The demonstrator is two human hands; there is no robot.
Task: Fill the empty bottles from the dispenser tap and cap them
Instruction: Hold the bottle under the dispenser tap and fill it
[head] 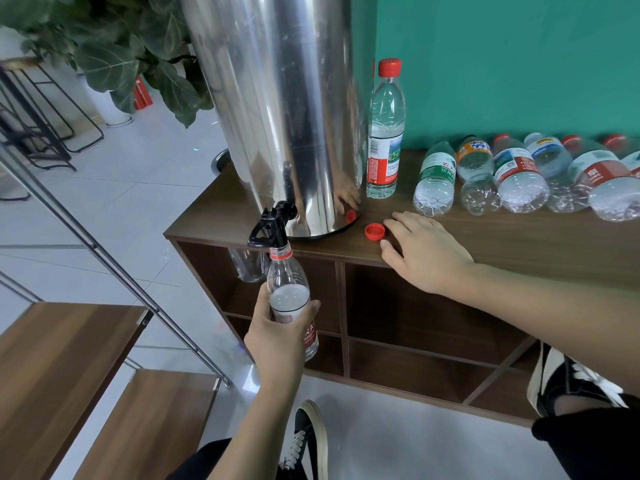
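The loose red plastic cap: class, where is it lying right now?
The loose red plastic cap lies on the wooden cabinet top, between the steel dispenser's base and the right hand's fingertips.

Little print could be read. The red label on the held bottle showed part of a white Latin word, seemingly "NONGFU", beside blurred Chinese characters. At 2 o'clock, the lying green-labelled bottle carried white Chinese characters, about "饮用". The other bottles' labels were too blurred to read.
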